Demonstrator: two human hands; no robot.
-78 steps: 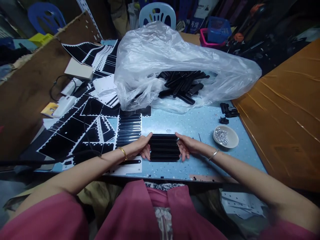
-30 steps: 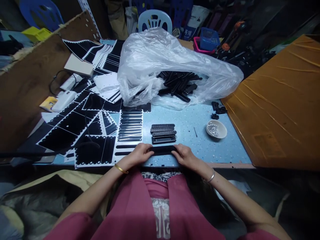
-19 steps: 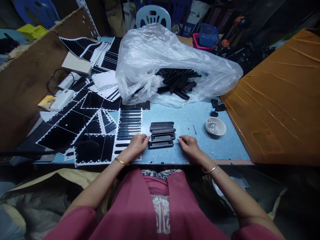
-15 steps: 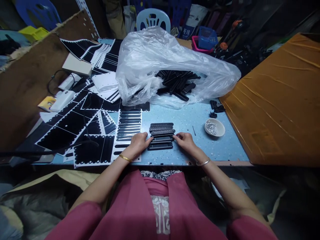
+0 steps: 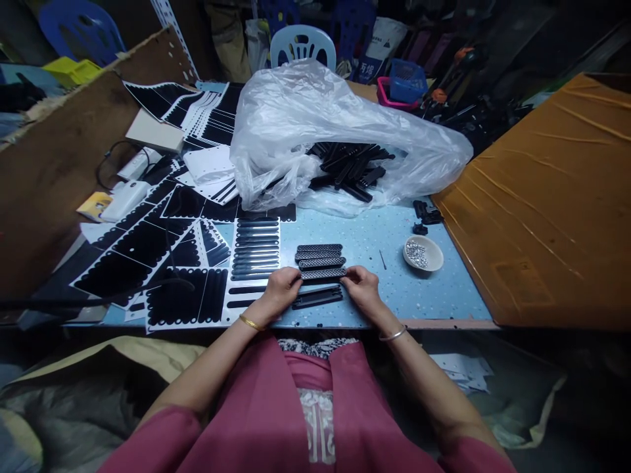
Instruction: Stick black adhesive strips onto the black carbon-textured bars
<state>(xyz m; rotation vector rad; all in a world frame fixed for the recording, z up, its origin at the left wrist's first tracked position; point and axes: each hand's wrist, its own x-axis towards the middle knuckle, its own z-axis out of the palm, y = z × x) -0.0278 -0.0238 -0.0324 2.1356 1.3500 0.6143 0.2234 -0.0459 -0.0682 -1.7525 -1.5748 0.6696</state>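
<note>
My left hand (image 5: 284, 289) and my right hand (image 5: 361, 288) pinch opposite ends of a black textured strip (image 5: 323, 274) at the table's near side. Just beyond it lie several similar black textured strips (image 5: 319, 255), side by side. Nearer to me, a black strip with a plain, channelled face (image 5: 317, 297) rests slightly slanted on the blue table (image 5: 394, 295). Beside my left hand is a white sheet of glossy black stickers (image 5: 256, 246). A small dark rod (image 5: 382, 260) lies to the right of the strips.
A large clear plastic bag (image 5: 296, 98) spills black parts (image 5: 352, 167) at the back. A white bowl (image 5: 432, 255) of small metal pieces and several black parts (image 5: 428, 212) stand right, before a brown carton (image 5: 542, 217). Black sticker sheets (image 5: 172, 295) cover the left.
The strip between my hands now shows its textured face where a plain one showed before. Both hands have shifted slightly toward me. The nearest plain strip lies a little closer and more slanted.
</note>
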